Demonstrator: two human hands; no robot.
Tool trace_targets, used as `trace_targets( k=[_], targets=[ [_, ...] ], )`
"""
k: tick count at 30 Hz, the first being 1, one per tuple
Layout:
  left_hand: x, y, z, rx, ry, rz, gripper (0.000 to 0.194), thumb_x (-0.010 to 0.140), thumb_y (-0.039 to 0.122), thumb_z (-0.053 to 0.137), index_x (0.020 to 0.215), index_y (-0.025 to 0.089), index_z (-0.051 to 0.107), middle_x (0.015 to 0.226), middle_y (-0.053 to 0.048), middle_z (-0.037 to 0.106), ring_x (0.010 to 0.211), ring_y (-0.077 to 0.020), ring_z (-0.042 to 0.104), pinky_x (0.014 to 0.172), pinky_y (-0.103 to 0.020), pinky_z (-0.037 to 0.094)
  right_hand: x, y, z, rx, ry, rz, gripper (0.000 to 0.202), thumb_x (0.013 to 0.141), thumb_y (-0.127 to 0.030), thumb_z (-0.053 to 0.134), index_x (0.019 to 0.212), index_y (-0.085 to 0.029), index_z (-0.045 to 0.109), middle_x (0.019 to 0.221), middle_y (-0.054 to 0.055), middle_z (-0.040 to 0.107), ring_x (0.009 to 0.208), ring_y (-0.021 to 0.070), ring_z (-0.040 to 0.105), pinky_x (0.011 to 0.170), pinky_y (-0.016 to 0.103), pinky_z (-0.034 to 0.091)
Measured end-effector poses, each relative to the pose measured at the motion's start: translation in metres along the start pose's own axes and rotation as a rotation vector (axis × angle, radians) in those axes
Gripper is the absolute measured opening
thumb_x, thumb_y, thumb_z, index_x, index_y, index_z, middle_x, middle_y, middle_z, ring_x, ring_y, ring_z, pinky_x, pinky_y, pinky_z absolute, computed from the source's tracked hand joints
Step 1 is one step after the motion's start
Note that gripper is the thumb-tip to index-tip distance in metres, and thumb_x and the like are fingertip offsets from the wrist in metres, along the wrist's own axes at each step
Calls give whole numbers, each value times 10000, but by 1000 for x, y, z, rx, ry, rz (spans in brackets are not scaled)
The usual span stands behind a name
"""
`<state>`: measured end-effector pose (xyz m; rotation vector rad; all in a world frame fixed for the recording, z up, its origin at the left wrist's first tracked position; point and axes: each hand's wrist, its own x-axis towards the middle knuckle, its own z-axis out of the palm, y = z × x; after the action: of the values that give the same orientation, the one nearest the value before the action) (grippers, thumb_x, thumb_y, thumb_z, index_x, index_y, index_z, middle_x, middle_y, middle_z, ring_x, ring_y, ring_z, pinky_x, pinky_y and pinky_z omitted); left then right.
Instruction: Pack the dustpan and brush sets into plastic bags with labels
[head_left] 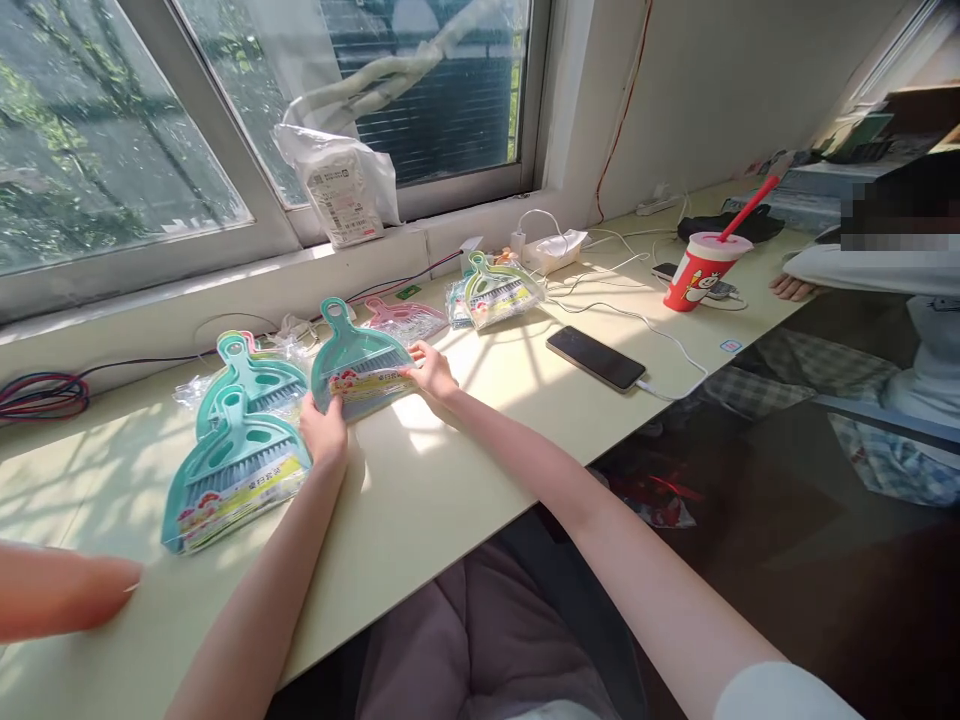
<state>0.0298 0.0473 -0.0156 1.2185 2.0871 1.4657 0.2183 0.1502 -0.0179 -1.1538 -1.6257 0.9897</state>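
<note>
Both of my hands grip a teal dustpan-and-brush set (358, 355) in clear packaging with a printed label, its handle pointing up and away. My left hand (324, 430) holds the near left corner, thumb on the front. On the label's right edge, the fingers of my right hand (433, 372) are closed. Just left of my left hand lies another teal packaged set (238, 470), overlapping more sets (259, 385) behind it. A pink dustpan (405, 318) rests behind the held set. Further right sits a small pile of packaged dustpan sets (495, 292), a light green one on top.
Another person's arm (67, 592) reaches in at left. A phone (596, 358) on a charging cable and a red cup (697, 275) with a straw stand right on the table (420, 510). A person's hand (796, 288) rests beyond. A wrapped package (345, 195) occupies the windowsill.
</note>
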Motion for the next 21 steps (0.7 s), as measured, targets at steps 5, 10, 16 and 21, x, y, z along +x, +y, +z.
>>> trace_targets(
  k=[5, 10, 16, 21],
  targets=[
    [-18, 27, 0, 247, 293, 252, 900, 854, 321, 630, 1550, 49, 128, 1585, -297, 242, 1514, -372, 180, 1229, -550, 121, 10, -4, 16, -56, 1, 35, 298, 746, -242, 806, 973, -263, 615, 1028, 9, 720, 960, 223, 672, 903, 367, 524],
    [-14, 23, 16, 300, -149, 646, 546, 923, 340, 524, 1447, 206, 453, 1548, -157, 423, 1476, -314, 336, 1238, -477, 205, 15, -9, 21, -101, -36, 20, 291, 782, -294, 782, 1024, -279, 622, 1035, 0, 723, 977, 234, 676, 880, 359, 529],
    [1, 2, 32, 415, -340, 649, 604, 913, 414, 484, 1469, 179, 483, 1571, -140, 428, 1486, -334, 330, 1238, -536, 145, 19, -10, 28, -274, -78, -18, 274, 833, -321, 708, 1090, -245, 646, 1130, 65, 706, 1076, 273, 653, 928, 370, 509],
    [-2, 1, 30, 468, -374, 652, 602, 946, 406, 426, 1509, 194, 455, 1587, -114, 403, 1496, -313, 323, 1238, -515, 152, 24, -11, 25, -293, 43, -130, 239, 963, -370, 537, 1078, -221, 685, 1118, 96, 674, 1085, 249, 627, 1002, 373, 483]
  ],
)
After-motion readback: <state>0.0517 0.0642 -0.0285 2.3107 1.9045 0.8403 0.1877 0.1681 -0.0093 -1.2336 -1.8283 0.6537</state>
